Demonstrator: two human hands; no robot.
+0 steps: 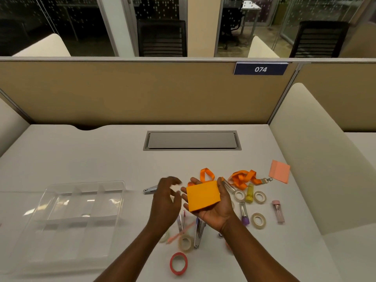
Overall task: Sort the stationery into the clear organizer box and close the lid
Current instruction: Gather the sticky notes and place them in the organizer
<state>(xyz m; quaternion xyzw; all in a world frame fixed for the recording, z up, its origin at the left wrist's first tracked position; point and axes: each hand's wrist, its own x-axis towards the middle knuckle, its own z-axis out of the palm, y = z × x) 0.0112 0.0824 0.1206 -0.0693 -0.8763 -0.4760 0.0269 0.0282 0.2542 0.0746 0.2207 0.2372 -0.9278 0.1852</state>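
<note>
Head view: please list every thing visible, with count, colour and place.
organizer box: 1, clear, table left
orange note pad: 1, orange, in right hand
pink note pad: 1, pink, far right
lanyard: at least 1, orange, behind hands
pale tape rolls: at least 4, whitish, around hands
red tape roll: 1, red, nearest edge
small tubes: 3, yellow, purple, pink, right side
metal tools: at least 2, silver, near hands
table: 1, white, under everything
left hand: 1, empty, open
right hand: 1, holds orange note pad

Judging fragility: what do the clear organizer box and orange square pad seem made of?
The clear organizer box looks like rigid, glossy plastic: see-through walls, bright glare. The orange square pad held in the right hand looks like matte paper, probably stacked notes: flat, shineless.
</note>
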